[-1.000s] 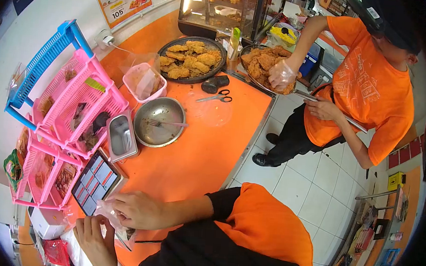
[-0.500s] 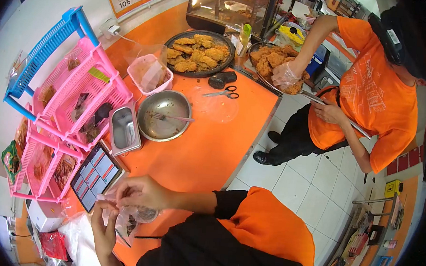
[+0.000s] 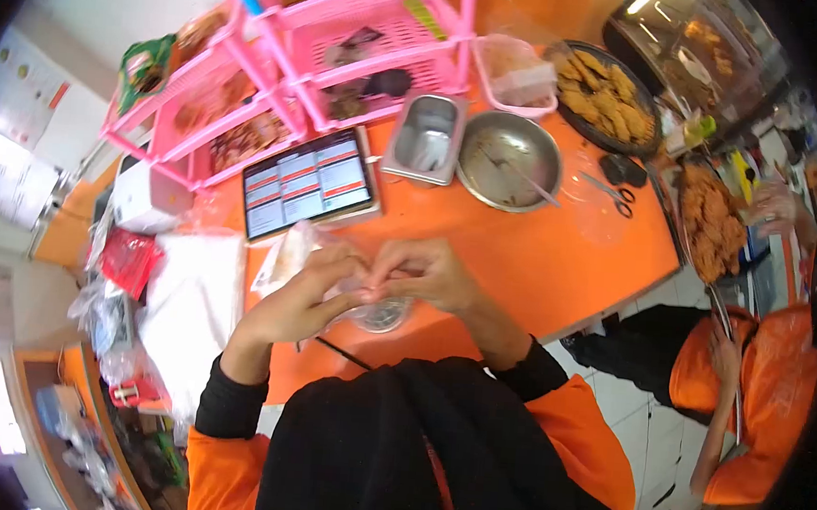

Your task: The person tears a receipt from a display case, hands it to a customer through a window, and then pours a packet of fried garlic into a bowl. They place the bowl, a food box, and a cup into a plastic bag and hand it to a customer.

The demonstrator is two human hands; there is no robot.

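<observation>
My left hand (image 3: pixel 303 293) and my right hand (image 3: pixel 429 273) meet over the near part of the orange table. Their fingertips are pinched together on a thin clear plastic bag, mostly hidden by the fingers and blurred. Just below the fingers, a round clear container (image 3: pixel 383 318) rests on the table. Beside it lies a thin black stick (image 3: pixel 343 353). A tablet (image 3: pixel 309 185) with a lit screen stands beyond my left hand, and crumpled pale plastic (image 3: pixel 287 254) lies between them.
Beyond my hands are a steel bowl (image 3: pixel 499 181) holding a fork, a metal tin (image 3: pixel 428 135), scissors (image 3: pixel 624 206) and a tray of fried chicken (image 3: pixel 640 129). Pink racks (image 3: pixel 297 84) stand at the back left. At right, a co-worker (image 3: pixel 765 413) holds tongs beside more fried chicken (image 3: pixel 709 224).
My view has swung left, so the table and racks appear shifted right. My hands have come closer together, fingertips meeting. The co-worker's hand has lifted off the chicken.
</observation>
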